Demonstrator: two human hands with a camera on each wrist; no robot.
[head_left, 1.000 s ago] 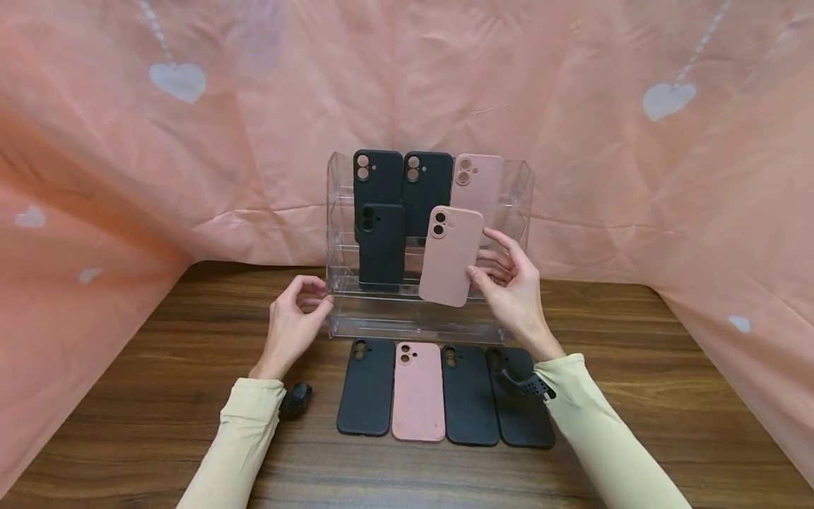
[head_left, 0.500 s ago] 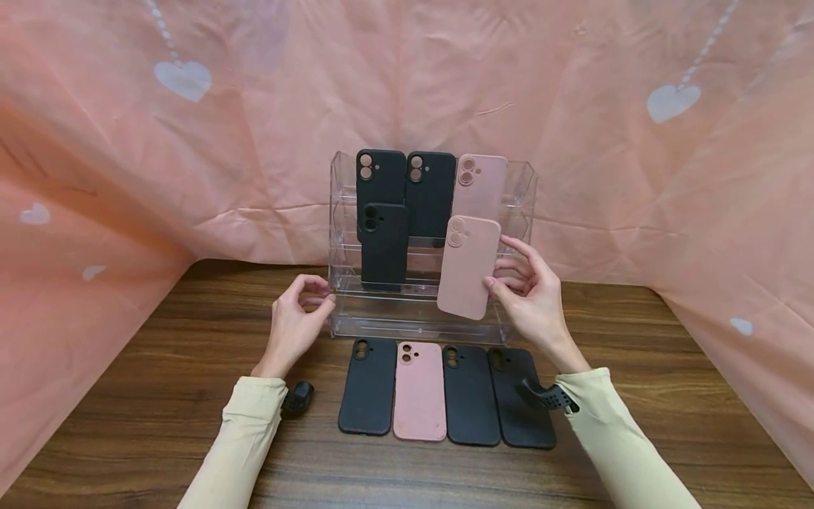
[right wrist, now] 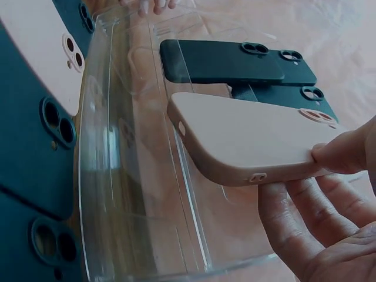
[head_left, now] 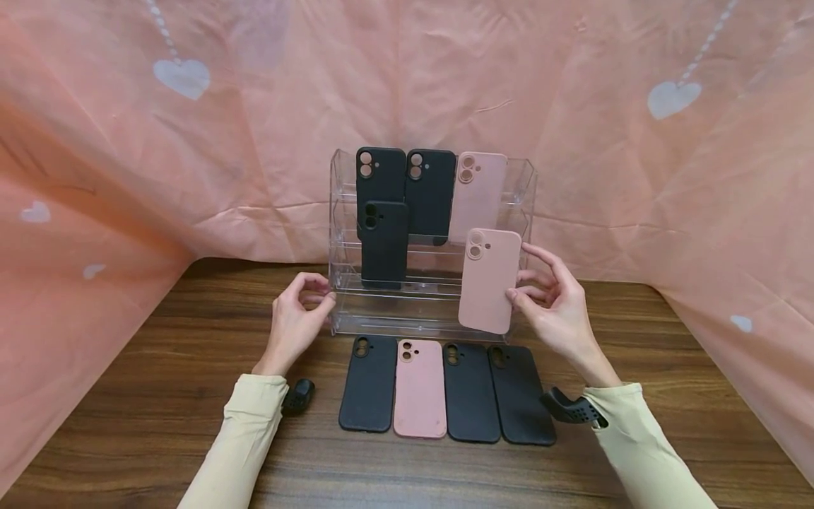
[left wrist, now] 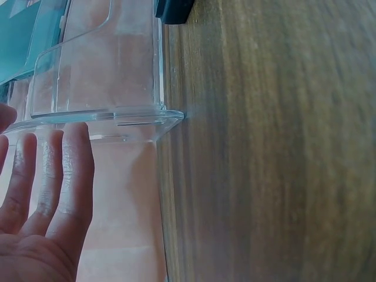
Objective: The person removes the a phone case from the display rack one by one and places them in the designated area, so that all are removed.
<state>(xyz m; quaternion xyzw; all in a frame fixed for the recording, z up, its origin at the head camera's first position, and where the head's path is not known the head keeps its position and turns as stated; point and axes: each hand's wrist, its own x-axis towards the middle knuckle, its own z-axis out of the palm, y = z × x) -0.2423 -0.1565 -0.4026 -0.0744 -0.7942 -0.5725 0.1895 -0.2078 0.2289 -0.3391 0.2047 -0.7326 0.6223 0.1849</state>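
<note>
A clear tiered display stand stands on the table. My left hand holds its left edge between thumb and fingers; in the left wrist view the fingertips meet the clear side panel. My right hand pinches a pink phone case by its right edge, thumb in front and fingers behind. This case is slightly tilted before the stand's right part, and in the right wrist view its lower end appears over the clear tiers. A black phone case stands in the middle tier at left.
Along the top tier stand two black cases and another pink case. A row of cases lies before the stand: black ones and a pink one. Pink cloth hangs behind the wooden table.
My right hand has carried the pink phone case right and downward, away from the middle of the stand to its right side. My left hand has stayed at the stand's left edge.
</note>
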